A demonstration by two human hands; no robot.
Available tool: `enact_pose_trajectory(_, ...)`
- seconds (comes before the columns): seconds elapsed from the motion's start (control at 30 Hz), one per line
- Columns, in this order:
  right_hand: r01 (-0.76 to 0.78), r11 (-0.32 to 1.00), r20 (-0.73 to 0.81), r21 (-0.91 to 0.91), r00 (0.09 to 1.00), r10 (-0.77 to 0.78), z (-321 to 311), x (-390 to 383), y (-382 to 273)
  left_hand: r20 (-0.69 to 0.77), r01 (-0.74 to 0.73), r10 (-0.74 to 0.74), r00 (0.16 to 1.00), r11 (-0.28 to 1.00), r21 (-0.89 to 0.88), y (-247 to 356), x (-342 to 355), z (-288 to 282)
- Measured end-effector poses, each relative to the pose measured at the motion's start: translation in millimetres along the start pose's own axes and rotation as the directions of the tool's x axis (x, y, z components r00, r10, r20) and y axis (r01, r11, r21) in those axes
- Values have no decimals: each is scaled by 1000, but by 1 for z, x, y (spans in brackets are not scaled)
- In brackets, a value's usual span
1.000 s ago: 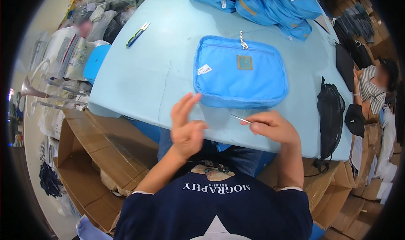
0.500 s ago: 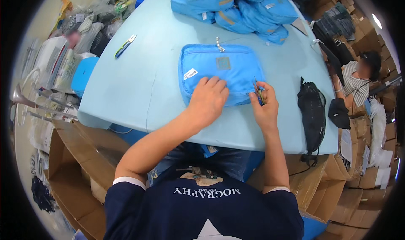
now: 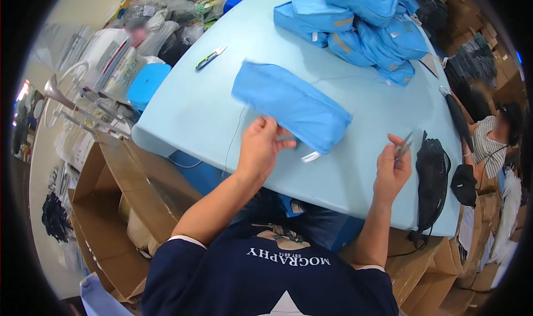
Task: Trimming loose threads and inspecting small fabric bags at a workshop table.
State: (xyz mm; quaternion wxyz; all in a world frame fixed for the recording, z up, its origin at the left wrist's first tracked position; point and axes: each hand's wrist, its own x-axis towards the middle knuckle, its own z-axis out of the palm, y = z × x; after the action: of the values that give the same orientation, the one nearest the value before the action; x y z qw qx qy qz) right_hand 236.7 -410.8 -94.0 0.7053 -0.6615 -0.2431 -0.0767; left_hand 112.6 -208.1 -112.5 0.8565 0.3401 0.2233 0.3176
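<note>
A blue fabric pouch (image 3: 291,105) is tilted over the table, its plain side showing and slightly blurred by motion. A small white label hangs from its lower right edge. My left hand (image 3: 260,148) pinches the pouch's near edge, thumb and fingertips partly hidden from view. Off to the right, clear of the pouch, my right hand (image 3: 393,169) is closed round a small pair of metal snips (image 3: 405,146), their blades pointing up and away.
Several blue pouches (image 3: 355,24) lie heaped at the table's far side. A cutter (image 3: 210,59) rests at the far left of the light blue table (image 3: 183,110). A black mesh bag (image 3: 433,177) lies at the right edge. Cardboard boxes (image 3: 111,221) stand below; a person (image 3: 488,141) sits at right.
The pouch was lying flat, front side up; now my left hand has lifted and turned it. My right hand has moved right with the snips. The whole view has shifted.
</note>
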Motion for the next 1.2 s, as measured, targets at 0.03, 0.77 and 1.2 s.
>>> enact_pose_trajectory(0.03, -16, 999, 40, -50, 999, 18, 6, -3, 2, 21, 113, -115, 993, 989, 96, -5, -8, -12)
enact_pose_trajectory(0.77, 169, 946, 582, -276, 813, 25, 17, -58, -29, 781, -773, 137, 609, -114, 624, 31, -20, -23)
enact_pose_trajectory(1.2, 504, 665, 694, -551, 719, 30, 61, -40, -51, 650, -591, -193, 735, 289, 754, 53, 28, -22)
